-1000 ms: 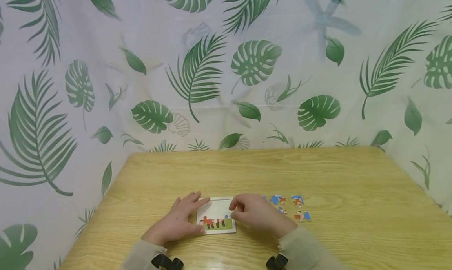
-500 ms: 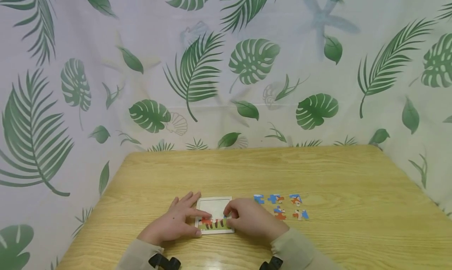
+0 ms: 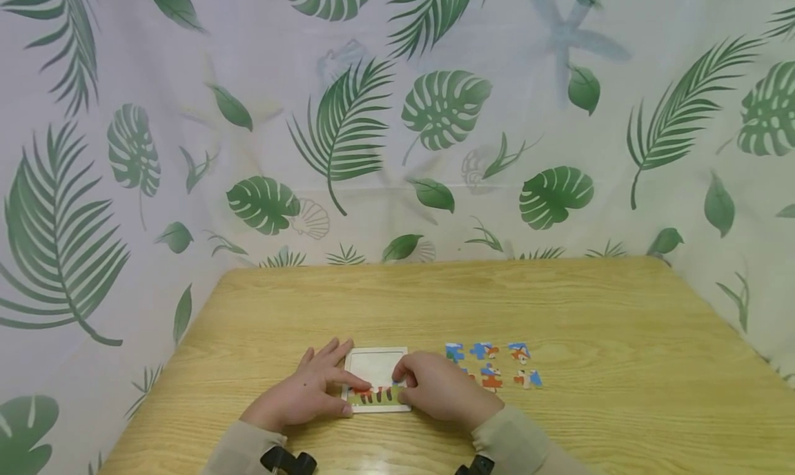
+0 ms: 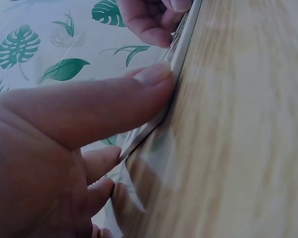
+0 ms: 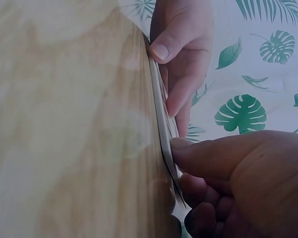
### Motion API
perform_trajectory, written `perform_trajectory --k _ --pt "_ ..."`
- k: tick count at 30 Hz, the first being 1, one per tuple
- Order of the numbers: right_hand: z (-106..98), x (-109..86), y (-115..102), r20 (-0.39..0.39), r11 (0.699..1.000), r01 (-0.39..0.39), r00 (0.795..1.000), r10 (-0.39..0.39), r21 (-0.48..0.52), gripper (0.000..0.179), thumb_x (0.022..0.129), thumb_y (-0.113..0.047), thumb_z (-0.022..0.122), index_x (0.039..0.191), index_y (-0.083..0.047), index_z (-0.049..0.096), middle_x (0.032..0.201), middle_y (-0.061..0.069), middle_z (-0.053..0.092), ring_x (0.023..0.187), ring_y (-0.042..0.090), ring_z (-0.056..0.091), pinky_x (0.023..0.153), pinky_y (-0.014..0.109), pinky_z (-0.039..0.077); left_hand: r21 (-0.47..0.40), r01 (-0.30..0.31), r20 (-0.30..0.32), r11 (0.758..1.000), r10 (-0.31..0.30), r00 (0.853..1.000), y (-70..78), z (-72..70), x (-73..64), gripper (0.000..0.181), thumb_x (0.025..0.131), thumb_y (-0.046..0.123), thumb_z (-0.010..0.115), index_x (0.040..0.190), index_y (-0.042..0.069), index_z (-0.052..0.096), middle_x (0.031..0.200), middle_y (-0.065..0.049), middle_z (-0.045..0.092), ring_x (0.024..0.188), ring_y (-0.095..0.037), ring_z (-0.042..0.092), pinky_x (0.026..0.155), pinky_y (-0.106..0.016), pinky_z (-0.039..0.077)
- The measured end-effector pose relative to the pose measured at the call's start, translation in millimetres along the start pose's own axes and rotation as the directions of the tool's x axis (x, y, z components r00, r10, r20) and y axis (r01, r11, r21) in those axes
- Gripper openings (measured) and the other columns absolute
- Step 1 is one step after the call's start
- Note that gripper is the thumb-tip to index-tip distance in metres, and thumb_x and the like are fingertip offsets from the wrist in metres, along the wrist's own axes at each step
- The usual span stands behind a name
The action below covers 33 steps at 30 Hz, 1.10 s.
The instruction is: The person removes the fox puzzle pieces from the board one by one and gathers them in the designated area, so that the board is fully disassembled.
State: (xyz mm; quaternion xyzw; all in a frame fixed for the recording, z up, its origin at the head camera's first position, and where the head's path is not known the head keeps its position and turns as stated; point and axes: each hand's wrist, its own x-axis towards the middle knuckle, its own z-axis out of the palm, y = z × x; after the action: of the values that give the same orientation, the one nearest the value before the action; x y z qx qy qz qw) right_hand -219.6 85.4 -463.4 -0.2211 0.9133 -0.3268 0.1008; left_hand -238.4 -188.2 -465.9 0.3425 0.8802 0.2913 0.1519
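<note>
Left hand [image 3: 301,395] spread, right hand [image 3: 442,390] curled

The puzzle tray [image 3: 376,363] lies between them on the table [image 3: 310,309], left thumb at its corner, forefinger on its pieces [image 3: 380,395]. Right fingertips touch its right side; whether pinching anything cannot be told.

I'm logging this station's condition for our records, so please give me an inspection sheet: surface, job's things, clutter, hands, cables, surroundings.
Surface: wood-grain table, glare near its front edge.
Job's things: white-rimmed puzzle tray, fitted pieces along its near part, pale bottom showing beyond; loose pieces in two rows to its right.
Clutter: nothing seen.
Hands: left hand rests at the tray's left side; right hand touches its right side, exact hold unclear. Black wrist devices on both wrists.
Cables: nothing seen.
Surroundings: leaf-print cloth behind and on both sides.
</note>
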Motion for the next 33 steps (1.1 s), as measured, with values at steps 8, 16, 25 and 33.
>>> perform_trajectory --k 8,16,25,33 --pt "-1.1 -0.5 -4.1 -0.006 1.000 -0.001 1.000 0.001 0.008 0.011 0.089 -0.014 0.074 0.099 -0.015 0.069 0.072 -0.005 0.053 0.060 0.010 0.046 0.056 0.027 0.039 -0.003 -0.009 -0.020 1.000 0.009 1.000 -1.3 0.6 0.7 0.036 0.087 0.039 0.077 0.123 0.033 0.075 0.165 -0.018 0.022 0.152 -0.043 0.004 0.109 -0.076 -0.007" --pt "0.4 1.1 -0.5 -0.028 0.999 -0.017 0.999 0.018 0.032 0.016 0.087 -0.015 0.074 0.097 -0.019 0.063 0.074 -0.005 0.053 0.060 0.011 0.046 0.056 0.027 0.039 -0.014 0.000 -0.019 1.000 0.000 1.000 0.9 -0.4 1.0 0.035 0.087 0.037 0.078 0.122 0.034 0.075 0.165 -0.018 0.022 0.152 -0.042 0.004 0.110 -0.075 -0.007" --pt "1.8 -0.1 -0.1 -0.026 0.993 -0.032 0.999 0.035 0.114 0.019 0.087 -0.012 0.074 0.097 -0.021 0.061 0.078 -0.005 0.057 0.066 0.012 0.051 0.059 0.028 0.043 -0.010 0.040 -0.028 0.999 -0.041 0.999 -0.9 1.5 2.6 0.067 0.086 0.035 0.080 0.147 0.022 0.056 0.165 -0.014 0.023 0.153 -0.038 0.006 0.115 -0.069 -0.005" --pt "2.5 -0.5 2.6 -0.044 0.990 -0.005 0.999 0.012 0.142 0.013 0.090 -0.014 0.072 0.092 -0.020 0.061 0.077 -0.006 0.058 0.067 0.011 0.052 0.059 0.026 0.044 -0.027 0.116 -0.049 0.993 -0.117 0.992 -0.9 3.9 5.1 0.101 0.080 0.035 0.084 0.159 0.003 0.029 0.166 -0.012 0.023 0.154 -0.033 0.009 0.119 -0.060 -0.004"
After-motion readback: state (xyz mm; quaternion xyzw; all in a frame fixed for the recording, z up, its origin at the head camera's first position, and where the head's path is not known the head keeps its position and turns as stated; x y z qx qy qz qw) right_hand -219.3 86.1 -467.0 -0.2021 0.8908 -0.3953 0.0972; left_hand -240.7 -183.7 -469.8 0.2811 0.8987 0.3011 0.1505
